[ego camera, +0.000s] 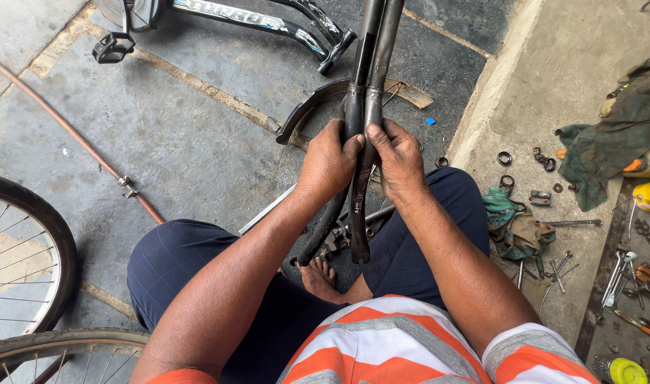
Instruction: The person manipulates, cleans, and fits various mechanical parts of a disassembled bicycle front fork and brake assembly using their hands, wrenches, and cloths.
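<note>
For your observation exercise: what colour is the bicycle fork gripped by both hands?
Dark grey to black bare metal, the fork, seen in the head view.

Dark bicycle fork, seemingly upright, blades together

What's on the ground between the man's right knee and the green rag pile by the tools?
In the head view, a crumpled teal-green cloth lies between the right knee and the rag pile, with small metal rings nearby.

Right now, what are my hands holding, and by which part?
Both hands hold a dark bicycle fork. The left hand wraps one blade and the right hand the other, side by side about midway along the blades.
</note>
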